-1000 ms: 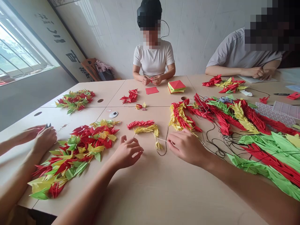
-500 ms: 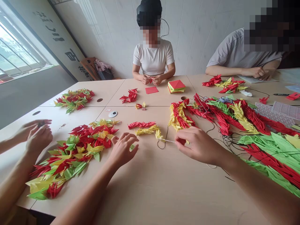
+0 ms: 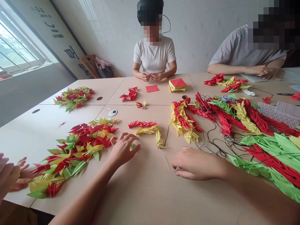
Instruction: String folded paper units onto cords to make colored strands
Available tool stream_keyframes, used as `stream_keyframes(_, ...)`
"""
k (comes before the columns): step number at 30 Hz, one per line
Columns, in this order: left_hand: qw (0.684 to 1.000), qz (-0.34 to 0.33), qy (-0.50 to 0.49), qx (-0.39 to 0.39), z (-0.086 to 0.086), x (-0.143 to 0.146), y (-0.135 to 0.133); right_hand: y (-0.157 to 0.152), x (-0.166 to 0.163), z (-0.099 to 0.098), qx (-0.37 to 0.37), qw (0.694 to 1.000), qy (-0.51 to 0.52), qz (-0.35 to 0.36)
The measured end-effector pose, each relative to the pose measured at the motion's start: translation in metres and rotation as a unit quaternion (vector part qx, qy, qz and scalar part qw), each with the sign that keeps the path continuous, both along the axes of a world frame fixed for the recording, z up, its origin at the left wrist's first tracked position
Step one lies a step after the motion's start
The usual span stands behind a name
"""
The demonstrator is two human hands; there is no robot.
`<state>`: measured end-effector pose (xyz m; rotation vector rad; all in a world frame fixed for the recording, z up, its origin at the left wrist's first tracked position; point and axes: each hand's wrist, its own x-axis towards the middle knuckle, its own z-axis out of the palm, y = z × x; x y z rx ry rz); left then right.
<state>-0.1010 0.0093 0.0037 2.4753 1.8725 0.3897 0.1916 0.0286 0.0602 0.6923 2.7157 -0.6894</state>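
- Nearest the camera, the right hand (image 3: 198, 164) is lying palm down on the pale table (image 3: 150, 193), with its fingers loosely curled and pointing left. A thin thread (image 3: 168, 162) is trailing on the table just off the fingertips, but it cannot be told whether thumb and finger are pinching it.
- A little further off and to the left, the left hand (image 3: 122, 151) is resting on the table with fingers spread wide, gripping nothing. A small green paper piece (image 3: 132, 145) is peeking out at its fingertips.
- Just beyond the left fingertips, a short yellow crane strand (image 3: 150, 129) is lying with its long axis running left to right. Its right end is bending back toward the person, into the gap between the two hands. The left hand is sitting nearer to it than the right.
- A red crane strand (image 3: 142, 124) is lying just behind the yellow one, roughly parallel.
- To the left, a loose pile of cranes (image 3: 79, 147) in red, green and yellow is spreading beside the left forearm. A co-worker's hands (image 3: 12, 176) are showing at the left edge.
- To the right, black cord (image 3: 219, 150) is tangling among long crane garlands (image 3: 262, 153).
- Farthest off, a person in a white t-shirt (image 3: 154, 57) is handling red paper near a paper stack (image 3: 177, 85).
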Motion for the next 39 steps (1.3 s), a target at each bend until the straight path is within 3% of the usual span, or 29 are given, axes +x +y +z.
stream_keyframes(18,0.998,-0.012,-0.026,0.052,0.006,0.004,-0.001,0.004,0.002,-0.006,0.015,1.000,-0.008,0.005)
stream_keyframes(27,0.992,-0.065,-0.073,0.076,0.013,0.007,-0.006,0.015,-0.003,-0.020,0.172,0.975,-0.032,-0.138)
stream_keyframes(33,0.979,-0.110,-0.142,0.096,0.016,0.006,-0.011,0.021,-0.008,-0.038,0.167,0.969,-0.031,-0.179)
stream_keyframes(39,0.951,-0.145,-0.218,0.163,0.015,0.002,-0.011,0.025,-0.010,-0.038,0.181,0.966,-0.025,-0.183)
